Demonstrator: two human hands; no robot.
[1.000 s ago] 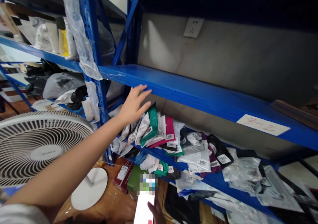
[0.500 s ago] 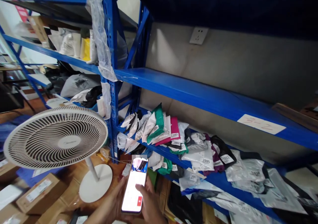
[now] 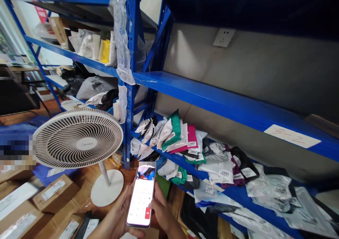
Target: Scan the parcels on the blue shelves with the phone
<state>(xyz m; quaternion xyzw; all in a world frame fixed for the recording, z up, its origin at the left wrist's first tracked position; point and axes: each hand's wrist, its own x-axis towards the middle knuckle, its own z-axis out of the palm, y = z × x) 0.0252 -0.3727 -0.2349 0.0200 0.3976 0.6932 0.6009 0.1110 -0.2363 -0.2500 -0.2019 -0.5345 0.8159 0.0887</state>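
A smartphone [image 3: 140,198] is held upright at the bottom centre, its bright screen facing me with a keypad-like layout and a red key at the lower right. My left hand [image 3: 124,207] is closed round the phone's left side, with fingertips showing under its lower edge. Along the right edge lies my right hand [image 3: 162,205], also closed on the phone, its thumb at the screen's edge near the red key. The fingers behind the phone are hidden. Beyond it, labelled parcel bags [image 3: 172,134] in white, green and pink stand on a blue shelf.
A white pedestal fan [image 3: 87,143] stands at the left. Cardboard boxes [image 3: 49,193] lie on the floor below it. The blue rack [image 3: 212,101] spans the right, with a "3-2" label [image 3: 292,135]. More grey bags [image 3: 221,168] fill its lower shelves.
The camera has turned slightly left, so the fan and shelves sit further right. My right thumb has moved from the middle of the screen to its right edge. Both hands still hold the phone.
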